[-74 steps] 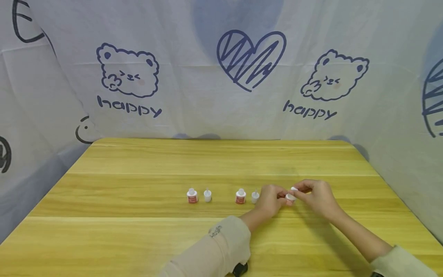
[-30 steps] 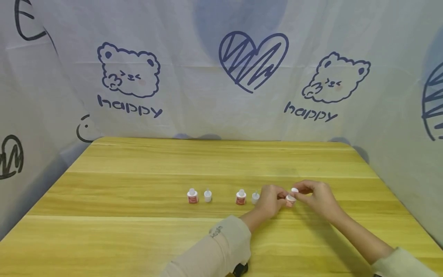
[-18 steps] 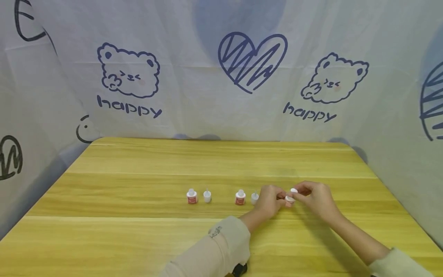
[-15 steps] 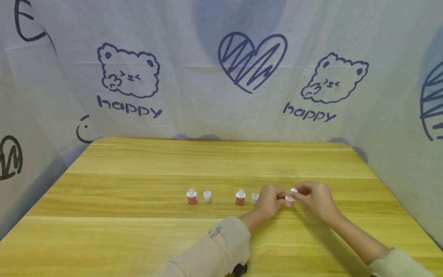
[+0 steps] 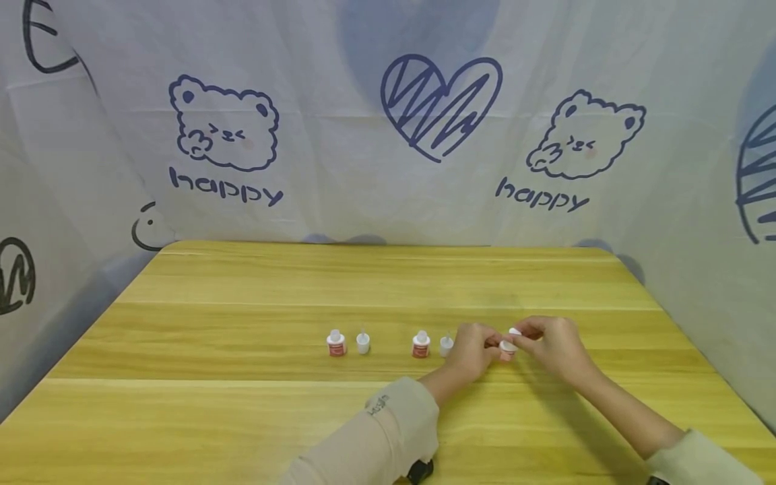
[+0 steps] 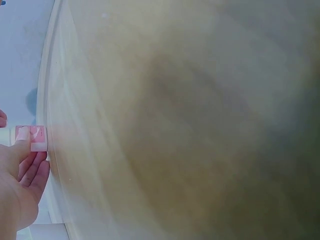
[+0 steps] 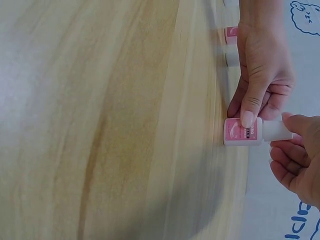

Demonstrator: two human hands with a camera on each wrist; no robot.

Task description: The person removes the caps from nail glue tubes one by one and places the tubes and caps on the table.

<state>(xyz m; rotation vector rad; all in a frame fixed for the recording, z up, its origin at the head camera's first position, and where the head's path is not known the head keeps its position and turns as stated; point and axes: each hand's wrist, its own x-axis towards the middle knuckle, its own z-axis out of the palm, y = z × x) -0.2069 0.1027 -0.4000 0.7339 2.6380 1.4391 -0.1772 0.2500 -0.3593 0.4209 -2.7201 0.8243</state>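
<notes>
A small white bottle (image 7: pixel 235 132) with a pink label stands on the table, its white cap (image 7: pixel 276 131) in line with the neck. My left hand (image 5: pixel 469 353) pinches the bottle's body between thumb and fingers, low near the tabletop. From the other side my right hand (image 5: pixel 560 347) grips the cap between thumb and fingertips. In the left wrist view, the left thumb lies over the pink label (image 6: pixel 37 134). Most of the cap is hidden by right fingers in the head view. Whether the cap is loose on the neck, I cannot tell.
Left of the hands stand two like bottles, a nearer one (image 5: pixel 421 345) and a farther one (image 5: pixel 336 343), both uncapped. Beside each sits an upturned white cap, one (image 5: pixel 446 346) close to my left hand, the other (image 5: pixel 363 343) farther left. A printed cloth (image 5: pixel 339 162) hangs behind the table.
</notes>
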